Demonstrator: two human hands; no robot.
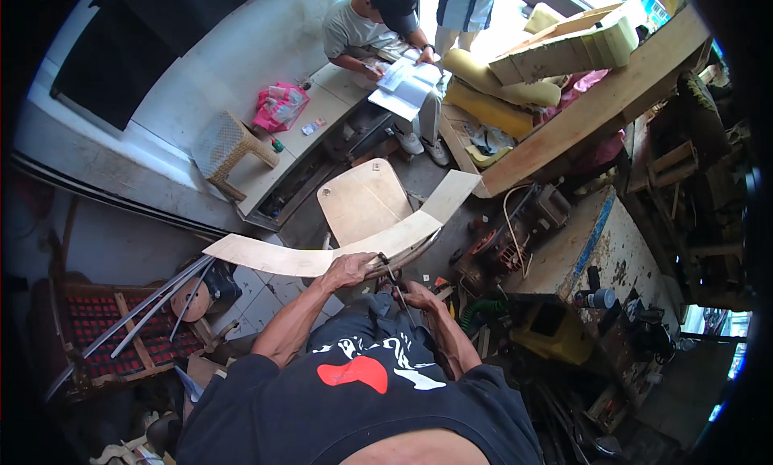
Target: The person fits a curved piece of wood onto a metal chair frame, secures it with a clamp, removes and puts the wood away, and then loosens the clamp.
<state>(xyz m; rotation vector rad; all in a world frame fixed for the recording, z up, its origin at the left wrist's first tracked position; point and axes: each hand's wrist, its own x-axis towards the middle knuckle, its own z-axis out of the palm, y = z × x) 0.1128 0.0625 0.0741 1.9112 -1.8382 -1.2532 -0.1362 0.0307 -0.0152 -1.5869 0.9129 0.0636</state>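
Observation:
A long, curved strip of pale wood [310, 262] arcs across in front of me, its right part rising toward the far right. My left hand [350, 270] is closed over the strip's near edge around its middle. Its fingertips are by the bent top of a slim dark metal bar tool [394, 276], whose exact kind I cannot make out. Closed low beside that bar is my right hand [420, 295], seemingly gripping the tool; its fingers are partly hidden. Just beyond the strip stands a pale wooden seat panel [366, 199] with rounded corners.
A seated person [346, 42] holds papers beyond the bench [302, 147], where a woven stool [232, 151] and pink bag [282, 105] rest. Wooden frames and foam fill the far right. A machine [515, 227] and worn workbench [580, 248] stand right; metal tubes [153, 304] lean left.

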